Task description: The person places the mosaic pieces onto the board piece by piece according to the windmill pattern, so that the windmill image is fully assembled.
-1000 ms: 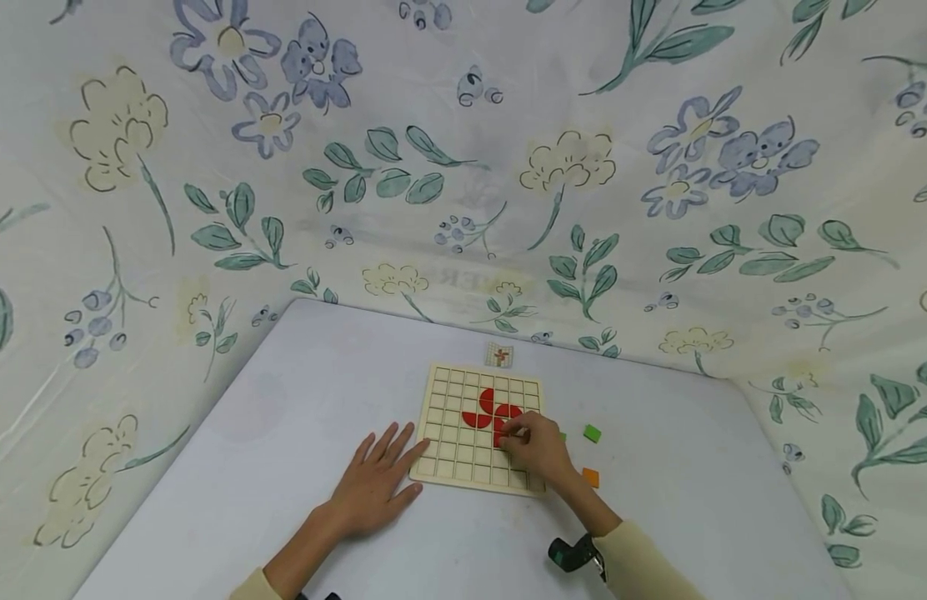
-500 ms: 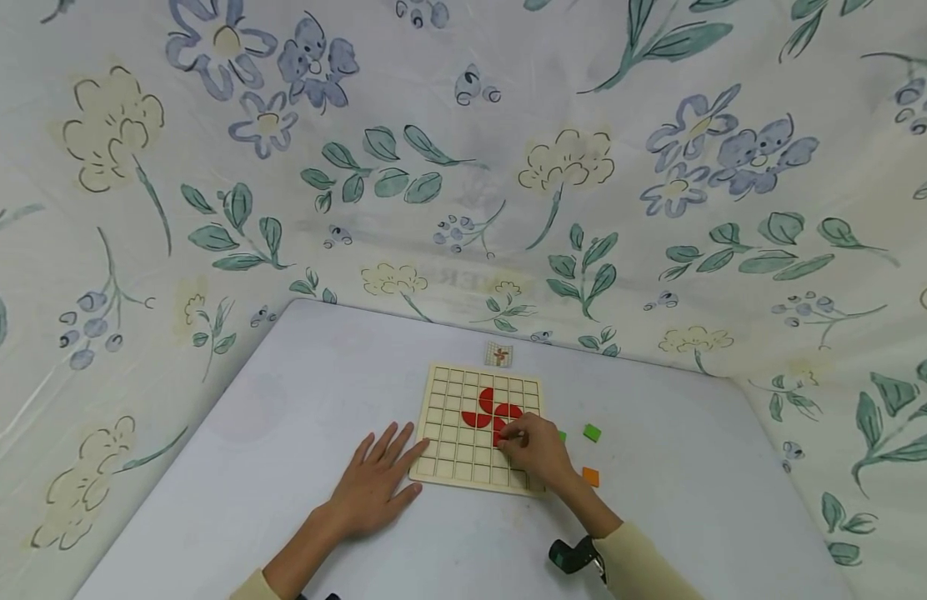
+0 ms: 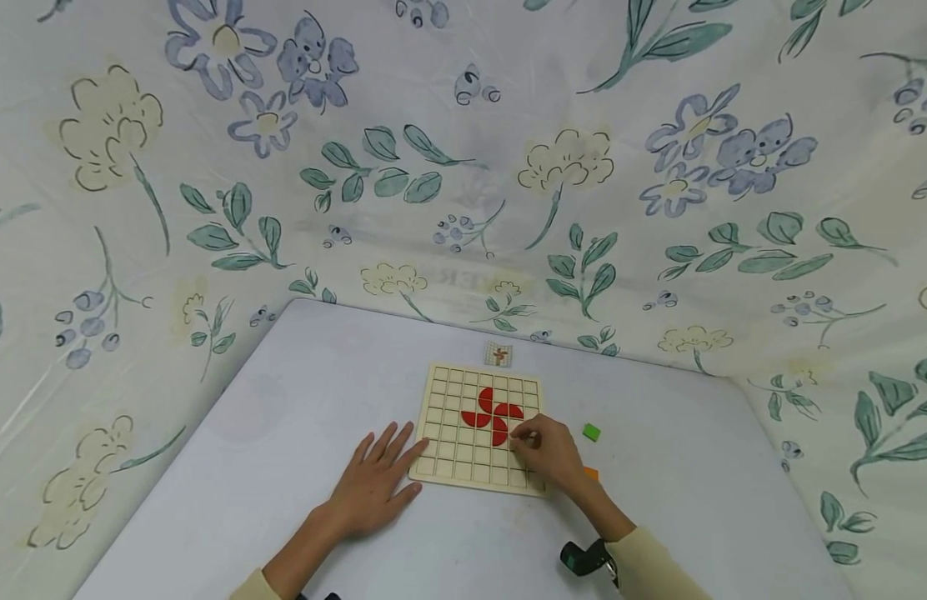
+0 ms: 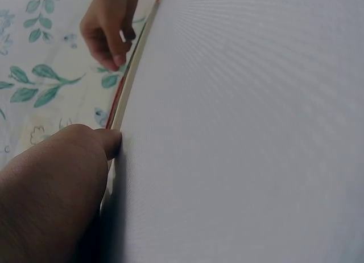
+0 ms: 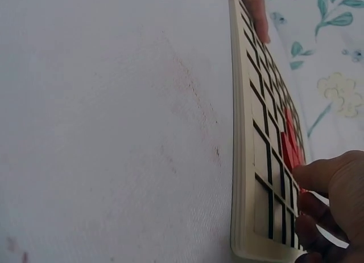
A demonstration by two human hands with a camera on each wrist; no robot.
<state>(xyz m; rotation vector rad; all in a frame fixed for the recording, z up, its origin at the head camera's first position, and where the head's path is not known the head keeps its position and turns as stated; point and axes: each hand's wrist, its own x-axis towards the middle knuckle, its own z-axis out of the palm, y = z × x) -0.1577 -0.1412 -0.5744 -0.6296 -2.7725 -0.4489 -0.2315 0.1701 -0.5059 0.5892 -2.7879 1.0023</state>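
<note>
In the head view a square wooden grid board (image 3: 452,450) lies on the white table. Red rounded pieces (image 3: 486,400) form a pinwheel in its middle cells. My left hand (image 3: 369,492) lies with fingers spread, touching the board's left edge; in the left wrist view its thumb (image 4: 114,142) is at the board's side. Over the right part of the board, my right hand (image 3: 551,450) is loosely bent, its fingertips just right of the lowest red piece (image 3: 499,432). No piece shows between the fingers. In the right wrist view the thumb (image 5: 313,175) overlaps the red pieces (image 5: 289,146).
Behind the board lies a small card (image 3: 499,355) with a similar red figure on a grid. To the right are a green square piece (image 3: 592,432) and an orange piece (image 3: 592,473), partly hidden by my right wrist. Floral cloth (image 3: 463,208) hangs behind the table.
My right hand has moved slightly right, away from the lowest red piece, which now shows whole. It now hides a second green piece and part of the orange one. My left hand stays still.
</note>
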